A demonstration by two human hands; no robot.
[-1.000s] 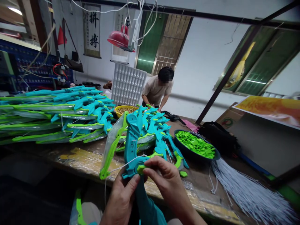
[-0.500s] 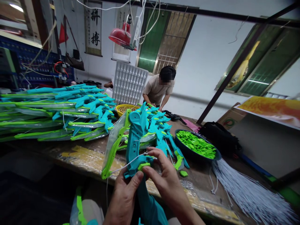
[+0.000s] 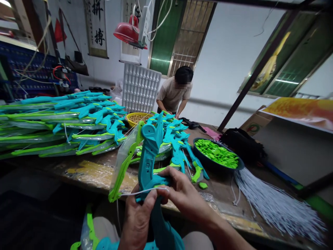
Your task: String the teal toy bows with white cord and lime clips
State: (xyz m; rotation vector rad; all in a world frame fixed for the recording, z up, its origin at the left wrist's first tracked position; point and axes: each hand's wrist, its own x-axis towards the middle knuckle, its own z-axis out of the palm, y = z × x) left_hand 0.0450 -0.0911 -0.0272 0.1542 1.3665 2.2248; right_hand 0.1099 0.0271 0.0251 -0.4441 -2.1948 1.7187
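Observation:
A teal toy bow stands upright in front of me, with a lime-green limb on its left. My left hand is closed around the lower part of its body, thumb in front. My right hand is closed on the bow's right side, thumb and fingers pinching around a small part mostly hidden by them. From the limb's lower end a white string runs across the bow to my right thumb. Part of another toy bow lies by my legs.
Toy bows are piled on the table. A dark basin of green pieces stands right, near a bundle of white strings. One loose green piece lies nearby. A yellow bowl and a co-worker are farther back.
My right hand has come down and closed in on the bow; its fingers were raised near the string before. The string now lies lower, across my thumbs. The view has shifted slightly.

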